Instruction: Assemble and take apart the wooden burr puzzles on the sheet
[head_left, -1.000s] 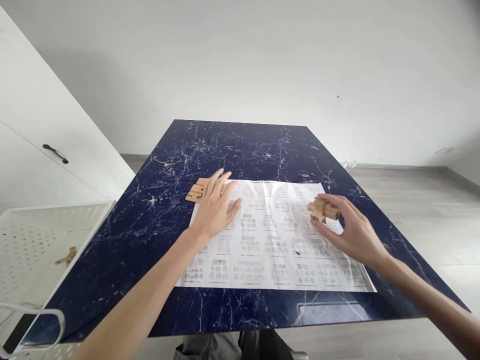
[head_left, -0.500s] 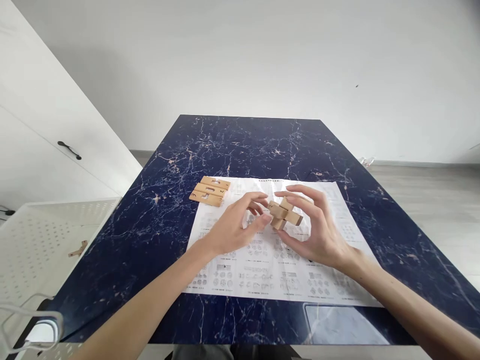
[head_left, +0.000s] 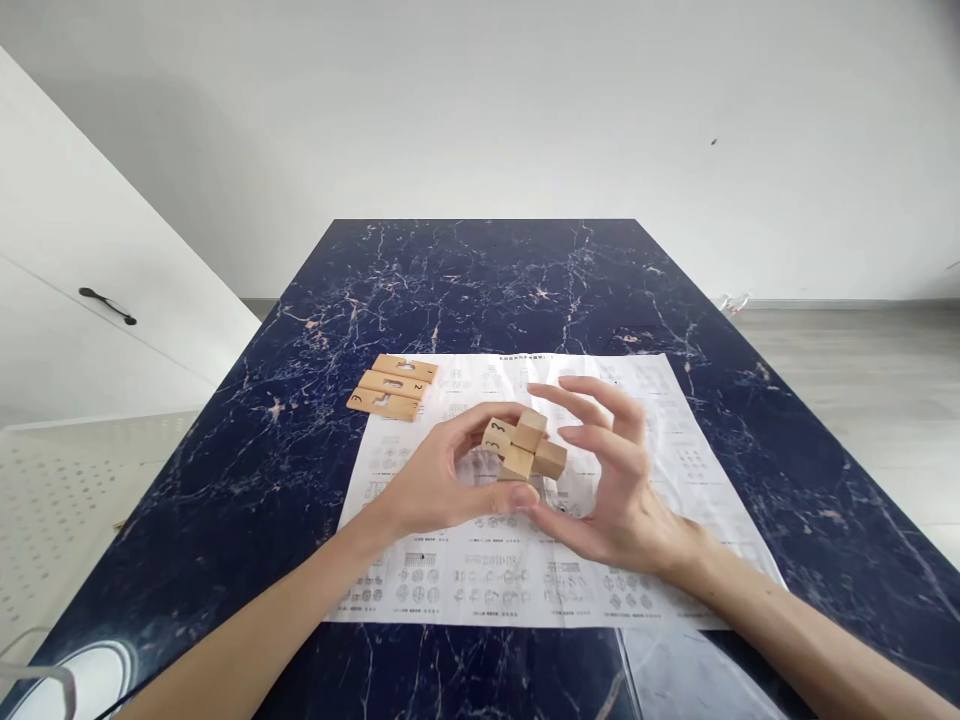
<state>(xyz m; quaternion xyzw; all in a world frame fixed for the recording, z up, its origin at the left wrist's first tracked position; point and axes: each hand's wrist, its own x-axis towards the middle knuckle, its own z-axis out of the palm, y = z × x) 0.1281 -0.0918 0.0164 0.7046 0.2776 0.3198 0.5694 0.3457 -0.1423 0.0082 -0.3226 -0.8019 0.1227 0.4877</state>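
Note:
A small wooden interlocking burr puzzle (head_left: 529, 447) is held above the printed sheet, its bars crossing and a "3" marked twice on its left bar. My left hand (head_left: 454, 470) grips it, thumb at the lower front and fingers curled behind. To its right, my right hand (head_left: 626, 480) has its fingers spread and curved around that side. The right thumb tip is close to the left thumb; whether it touches the puzzle I cannot tell. Three flat wooden pieces (head_left: 393, 387) numbered 1, 2 and 3, with cut-outs, lie at the sheet's upper left corner.
A large white paper sheet (head_left: 405, 600) printed with small diagrams lies on the dark blue marble-patterned table (head_left: 480, 280). A transparent flat panel (head_left: 690, 670) is at the front edge. Left of the table are a white perforated surface (head_left: 45, 520) and a white cabinet (head_left: 45, 330).
The puzzle has moved left and been turned, showing the "3" marks. My left hand has closed around it, while my right fingers have opened away from it. The camera view has shifted slightly.

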